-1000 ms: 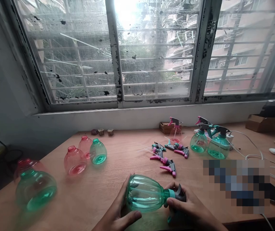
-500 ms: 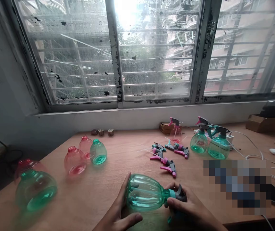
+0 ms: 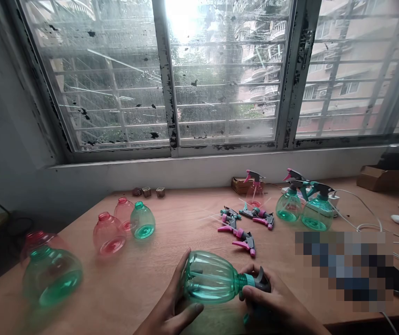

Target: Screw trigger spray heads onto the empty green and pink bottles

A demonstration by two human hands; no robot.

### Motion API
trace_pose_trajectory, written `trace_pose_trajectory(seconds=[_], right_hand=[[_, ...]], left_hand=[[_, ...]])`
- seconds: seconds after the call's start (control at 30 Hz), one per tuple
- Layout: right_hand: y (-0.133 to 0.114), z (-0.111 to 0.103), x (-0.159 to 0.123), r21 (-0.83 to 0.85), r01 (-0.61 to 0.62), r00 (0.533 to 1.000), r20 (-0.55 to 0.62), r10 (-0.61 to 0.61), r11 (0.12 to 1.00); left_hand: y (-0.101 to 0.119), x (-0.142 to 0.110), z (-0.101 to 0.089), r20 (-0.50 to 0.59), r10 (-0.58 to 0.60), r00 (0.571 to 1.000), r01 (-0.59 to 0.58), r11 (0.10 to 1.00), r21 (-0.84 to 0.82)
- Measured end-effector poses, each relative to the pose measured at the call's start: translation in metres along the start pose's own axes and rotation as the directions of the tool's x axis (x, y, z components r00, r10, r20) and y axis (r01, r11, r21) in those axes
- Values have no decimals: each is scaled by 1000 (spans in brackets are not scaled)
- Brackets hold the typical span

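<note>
Green bottle (image 3: 211,277) lies nearly on its side between your 2 hands, at the near edge of the table (image 3: 185,218), base toward your left, neck toward your right. Your left hand (image 3: 176,298) cups the base in a wide, loose curve, fingers around the end, thumb along the near lower side; how hard it presses, you cannot tell from here. Your right hand (image 3: 265,291) is closed on the spray head (image 3: 262,281), thumb at the teal collar (image 3: 249,280), the far fingers partly hidden. Likely reason for the sideways hold: 1 hand steadies the broad body while the other gets a firm purchase on the narrow neck. A pale tube seems to run inside the bottle. Loose spray heads (image 3: 244,243) lie in a cluster just beyond, probably there for short reach. Uncapped bottles (image 3: 109,235), 5 of them, stand upright on your left; fitted spray bottles (image 3: 316,214) stand at the back right, 1 partly hidden. That split looks like sorting, with and without heads kept well apart.
</note>
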State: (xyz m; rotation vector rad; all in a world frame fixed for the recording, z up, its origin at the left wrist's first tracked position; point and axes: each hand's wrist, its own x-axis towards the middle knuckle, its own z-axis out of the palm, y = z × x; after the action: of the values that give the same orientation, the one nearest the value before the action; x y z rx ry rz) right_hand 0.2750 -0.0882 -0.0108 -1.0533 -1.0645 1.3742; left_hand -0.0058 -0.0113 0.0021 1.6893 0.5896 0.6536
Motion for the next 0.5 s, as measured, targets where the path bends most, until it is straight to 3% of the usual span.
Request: trace_pose_trajectory(seconds=[0.17, 0.33, 0.5], right_hand=[[-2, 1, -1, 33, -9, 1000, 3, 9, 999], [-3, 3, -1, 50, -31, 1000, 4, 31, 998], [-3, 3, -1, 56, -16, 1000, 3, 16, 998]], left_hand=[[5, -3, -3, -34, -39, 999, 44, 986, 161], [7, -2, -4, -36, -58, 998, 61, 994, 87], [0, 1, -2, -43, -6, 999, 7, 1000, 26]])
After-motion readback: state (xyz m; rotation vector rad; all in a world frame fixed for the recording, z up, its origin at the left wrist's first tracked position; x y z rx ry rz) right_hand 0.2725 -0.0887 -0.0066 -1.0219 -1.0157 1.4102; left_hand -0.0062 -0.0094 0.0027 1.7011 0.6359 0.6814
